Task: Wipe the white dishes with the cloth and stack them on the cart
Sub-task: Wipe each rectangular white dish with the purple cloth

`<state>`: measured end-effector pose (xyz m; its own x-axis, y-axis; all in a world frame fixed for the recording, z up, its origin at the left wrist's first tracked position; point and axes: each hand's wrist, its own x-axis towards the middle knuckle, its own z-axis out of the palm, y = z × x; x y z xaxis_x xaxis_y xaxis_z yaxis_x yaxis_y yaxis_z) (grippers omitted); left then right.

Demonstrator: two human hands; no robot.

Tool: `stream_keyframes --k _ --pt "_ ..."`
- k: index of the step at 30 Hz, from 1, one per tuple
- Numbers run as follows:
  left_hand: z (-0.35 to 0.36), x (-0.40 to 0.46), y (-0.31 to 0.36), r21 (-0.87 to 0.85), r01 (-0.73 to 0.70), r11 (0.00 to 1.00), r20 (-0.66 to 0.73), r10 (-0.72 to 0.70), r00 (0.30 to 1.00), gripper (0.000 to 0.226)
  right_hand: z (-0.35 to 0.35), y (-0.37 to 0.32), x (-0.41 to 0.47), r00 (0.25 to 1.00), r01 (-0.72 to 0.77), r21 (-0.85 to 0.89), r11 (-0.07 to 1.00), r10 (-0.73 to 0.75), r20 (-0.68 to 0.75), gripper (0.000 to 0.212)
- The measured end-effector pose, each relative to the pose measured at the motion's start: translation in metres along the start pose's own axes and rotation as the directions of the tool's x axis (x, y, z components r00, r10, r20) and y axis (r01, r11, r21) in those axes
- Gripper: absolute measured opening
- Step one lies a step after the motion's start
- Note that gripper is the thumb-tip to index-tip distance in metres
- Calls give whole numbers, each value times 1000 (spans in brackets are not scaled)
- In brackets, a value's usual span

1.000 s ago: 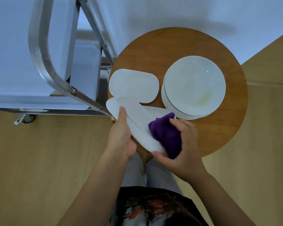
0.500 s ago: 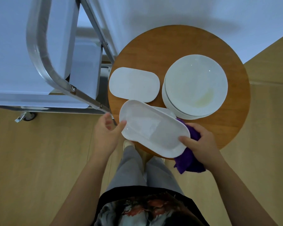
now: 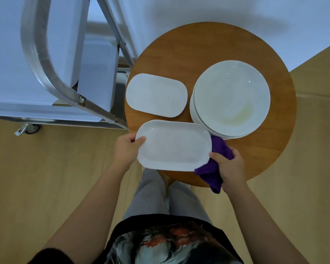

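the left hand (image 3: 126,149) pinches the oblong dish (image 3: 172,145) at its 9 o'clock end; the right hand (image 3: 229,165) grips the 3 o'clock end with the purple cloth (image 3: 213,168) bunched beneath. dish hangs level over the table (image 3: 179,54) at 6 o'clock. keep it flat, swing toward the cart (image 3: 46,73) at 10 o'clock.

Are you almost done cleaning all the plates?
Not nearly. No dish shows on the cart so far. In hand: the left hand and right hand hold an oblong dish, with the purple cloth bunched in the right hand. Left on the round table: another oblong dish and a stack of round plates, the top one smeared yellowish.
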<state>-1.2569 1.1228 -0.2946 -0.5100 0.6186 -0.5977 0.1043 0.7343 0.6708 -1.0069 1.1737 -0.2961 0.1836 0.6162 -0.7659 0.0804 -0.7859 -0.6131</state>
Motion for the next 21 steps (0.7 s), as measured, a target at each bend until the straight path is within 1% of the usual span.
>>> stream_keyframes --k 2,5,8,10,13,15,16,18,21 --pt "2 2 -1 20 8 1000 -8 -8 1000 15 6 6 -8 995 65 -22 998 -66 -69 50" --pt "4 9 -3 108 -15 994 -17 17 1000 13 9 14 -15 974 157 -1 988 -155 -166 47" --pt "8 17 -8 136 -19 990 -40 25 999 16 9 18 -20 951 233 -40 972 -236 -198 43" --pt "13 21 -14 218 -27 976 -58 41 997 20 9 18 -21 949 248 -56 967 -254 -185 42" --pt "22 24 -20 393 -74 917 -121 131 984 20 13 16 -21 948 276 -84 958 -285 -143 43" --pt "26 25 -20 390 -69 918 -174 147 974 18 17 14 -23 938 313 -128 941 -328 -113 44" --pt "28 26 -20 372 -60 926 -184 137 973 22 20 14 -24 933 331 -147 932 -347 -99 43" --pt "30 29 -19 378 -66 923 -160 136 978 27 25 12 -25 926 355 -172 919 -371 -72 43" --pt "25 37 -11 397 -108 911 -78 151 985 21 35 9 -27 920 377 -188 907 -391 -39 43"
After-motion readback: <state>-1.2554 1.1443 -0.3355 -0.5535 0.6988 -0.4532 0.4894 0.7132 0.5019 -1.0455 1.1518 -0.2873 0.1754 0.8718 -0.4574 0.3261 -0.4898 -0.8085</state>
